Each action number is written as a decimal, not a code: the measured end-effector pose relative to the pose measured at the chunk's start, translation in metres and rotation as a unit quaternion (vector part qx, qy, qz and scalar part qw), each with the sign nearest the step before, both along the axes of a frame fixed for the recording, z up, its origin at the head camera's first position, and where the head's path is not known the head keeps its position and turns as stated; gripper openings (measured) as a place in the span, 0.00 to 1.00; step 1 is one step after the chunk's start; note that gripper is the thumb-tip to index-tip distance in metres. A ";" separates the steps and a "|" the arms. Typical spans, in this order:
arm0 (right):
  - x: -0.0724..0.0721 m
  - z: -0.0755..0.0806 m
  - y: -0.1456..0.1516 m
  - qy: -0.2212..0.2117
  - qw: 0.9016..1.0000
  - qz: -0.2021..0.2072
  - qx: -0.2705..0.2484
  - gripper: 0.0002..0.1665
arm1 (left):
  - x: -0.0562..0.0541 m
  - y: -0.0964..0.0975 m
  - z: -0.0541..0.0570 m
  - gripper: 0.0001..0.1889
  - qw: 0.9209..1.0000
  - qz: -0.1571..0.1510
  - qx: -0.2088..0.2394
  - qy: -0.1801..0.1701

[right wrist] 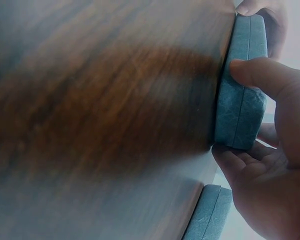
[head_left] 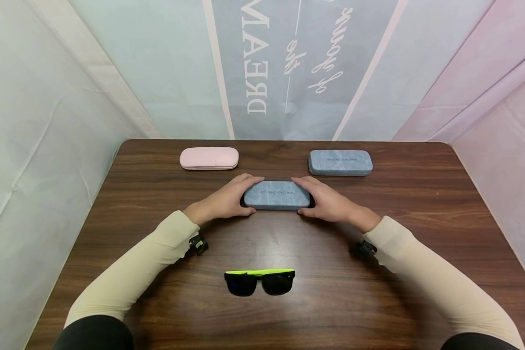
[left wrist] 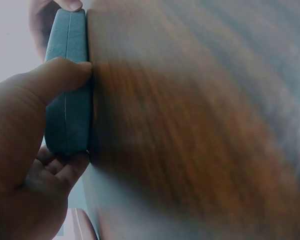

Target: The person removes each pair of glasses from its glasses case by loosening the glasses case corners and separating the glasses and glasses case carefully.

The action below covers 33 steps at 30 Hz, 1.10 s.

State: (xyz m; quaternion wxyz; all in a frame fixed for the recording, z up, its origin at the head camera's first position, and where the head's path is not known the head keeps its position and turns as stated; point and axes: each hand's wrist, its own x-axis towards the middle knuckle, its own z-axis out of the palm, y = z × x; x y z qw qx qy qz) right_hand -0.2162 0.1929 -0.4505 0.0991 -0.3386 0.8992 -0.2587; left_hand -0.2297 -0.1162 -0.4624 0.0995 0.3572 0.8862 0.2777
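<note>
A blue-grey glasses case (head_left: pixel 276 195) with lettering on its lid sits closed in the middle of the table, between both hands. My left hand (head_left: pixel 228 198) grips its left end, thumb on the near side and fingers at the far side. At the other end my right hand (head_left: pixel 330 200) grips it the same way. In the left wrist view the case (left wrist: pixel 67 115) shows its seam, with the left thumb (left wrist: pixel 70 75) across its side. The right wrist view has the right thumb (right wrist: pixel 255 74) against the case (right wrist: pixel 238 112).
A pink glasses case (head_left: pixel 209 158) lies at the back left of the wooden table (head_left: pixel 157 291). Another blue-grey glasses case (head_left: pixel 340 163) lies at the back right. Black sunglasses (head_left: pixel 260 283) with bright yellow-green temples rest nearer the front. A printed cloth (head_left: pixel 284 121) hangs behind the table.
</note>
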 end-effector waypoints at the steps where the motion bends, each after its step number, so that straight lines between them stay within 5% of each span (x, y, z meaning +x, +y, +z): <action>1: 0.000 0.000 0.000 0.000 1.000 -0.001 0.000 0.50 | 0.000 0.000 0.000 0.44 1.000 0.001 -0.001 -0.001; 33: -0.006 0.012 -0.025 0.081 0.994 0.014 0.078 0.52 | 0.000 0.004 0.008 0.43 1.000 0.020 -0.013 -0.016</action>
